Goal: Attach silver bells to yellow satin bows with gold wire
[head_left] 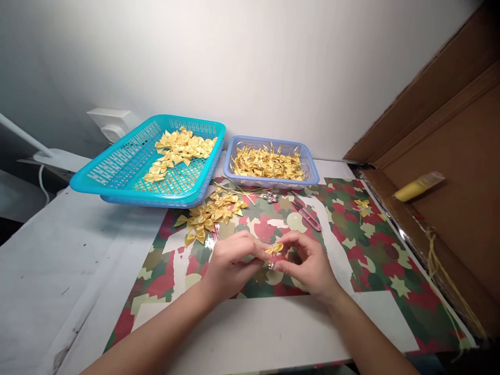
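Observation:
Over the middle of the patterned sheet, my left hand (237, 256) pinches a small yellow ribbon bow (275, 249) at its left side. My right hand (308, 263) curves in from the other side. Its thumb tip touches a small silver bell (271, 265) just below the bow, and its index finger is close to the bow's right loop. Whatever joins bell and bow is too small to make out. Beyond my hands lies a loose pile of yellow bows (211, 213), with gold twist ties (244, 194) and several silver bells (270, 197) behind it.
A turquoise basket (117, 169) with yellow bows stands back left. Beside it, a blue-violet basket (273, 183) holds bows with gold ties. Pink thread snips (308, 216) lie behind my right hand. A cardboard wall (461, 130) with a yellow-filled tube (420, 186) borders the right.

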Motion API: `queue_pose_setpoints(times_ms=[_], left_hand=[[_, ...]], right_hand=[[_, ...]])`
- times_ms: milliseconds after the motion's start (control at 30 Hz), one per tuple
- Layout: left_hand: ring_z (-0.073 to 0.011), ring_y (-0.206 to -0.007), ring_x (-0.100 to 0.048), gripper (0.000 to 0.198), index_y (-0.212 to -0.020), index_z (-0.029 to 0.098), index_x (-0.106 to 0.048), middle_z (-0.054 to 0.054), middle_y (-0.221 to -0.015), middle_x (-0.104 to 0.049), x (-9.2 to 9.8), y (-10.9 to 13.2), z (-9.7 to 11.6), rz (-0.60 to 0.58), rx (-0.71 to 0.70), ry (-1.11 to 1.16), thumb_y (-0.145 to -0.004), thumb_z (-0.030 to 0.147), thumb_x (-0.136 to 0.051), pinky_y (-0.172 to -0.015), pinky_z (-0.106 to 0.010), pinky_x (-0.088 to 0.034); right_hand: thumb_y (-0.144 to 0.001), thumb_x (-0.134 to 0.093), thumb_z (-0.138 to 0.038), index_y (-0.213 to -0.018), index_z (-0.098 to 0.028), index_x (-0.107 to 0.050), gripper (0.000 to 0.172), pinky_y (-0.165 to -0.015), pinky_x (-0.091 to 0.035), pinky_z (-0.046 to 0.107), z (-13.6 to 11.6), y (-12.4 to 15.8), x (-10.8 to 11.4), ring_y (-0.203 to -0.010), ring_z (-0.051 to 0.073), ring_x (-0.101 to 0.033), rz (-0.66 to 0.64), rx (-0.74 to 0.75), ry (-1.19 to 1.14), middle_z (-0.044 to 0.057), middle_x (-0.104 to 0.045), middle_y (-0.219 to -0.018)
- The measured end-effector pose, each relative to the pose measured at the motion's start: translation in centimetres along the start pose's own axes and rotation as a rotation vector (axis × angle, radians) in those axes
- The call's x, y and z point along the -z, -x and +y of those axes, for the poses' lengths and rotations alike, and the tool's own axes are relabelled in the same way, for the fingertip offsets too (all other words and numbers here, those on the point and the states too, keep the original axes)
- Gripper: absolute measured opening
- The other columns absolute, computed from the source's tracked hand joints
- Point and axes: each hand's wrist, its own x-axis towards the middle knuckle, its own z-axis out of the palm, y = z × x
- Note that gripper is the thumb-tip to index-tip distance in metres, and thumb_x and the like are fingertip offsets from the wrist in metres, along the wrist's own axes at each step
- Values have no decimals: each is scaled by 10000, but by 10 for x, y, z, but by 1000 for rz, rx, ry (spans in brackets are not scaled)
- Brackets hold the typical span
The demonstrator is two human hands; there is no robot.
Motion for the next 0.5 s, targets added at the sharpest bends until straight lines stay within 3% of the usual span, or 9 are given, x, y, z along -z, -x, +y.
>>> queue_pose_setpoints(times_ms=[100, 267, 367, 500], left_hand=[[-130, -618, -657, 159, -704, 172, -676, -39, -720, -753, -1, 2, 0, -1, 87, 41, -728, 16, -683, -544, -215, -525], [-139, -626, -682, 161, -674, 179, -682, -21, -698, -748, -6, 5, 4, -82, 137, 69, -704, 21, -699, -565, -222, -538], [-143, -629, -682, 137, -676, 178, -673, -28, -702, -746, -8, 6, 3, -100, 87, -9, -744, 59, -678, -564, -229, -539], [-137, -602, -644, 161, -662, 181, -661, -22, -643, -719, -7, 4, -2, -114, -36, -84, -798, 97, -633, -557, -227, -509]], right_hand=[[-619, -849, -335, -846, -229, -651, 320, -546, -426, 241, 2, -1, 1, -696, 149, -557, -33, 20, -40, -4, -612, -761], [-583, -862, -398, -635, -203, -571, 354, -548, -403, 253, 5, -4, -2, -611, 131, -495, 30, 120, -32, -27, -567, -629], [-617, -824, -477, -663, -195, -608, 358, -557, -411, 255, 5, -6, -3, -633, 138, -512, 21, 147, -27, -11, -580, -658], [-800, -641, -540, -775, -190, -699, 356, -627, -478, 282, -1, -10, -3, -747, 174, -593, -57, 152, -38, 43, -638, -773]])
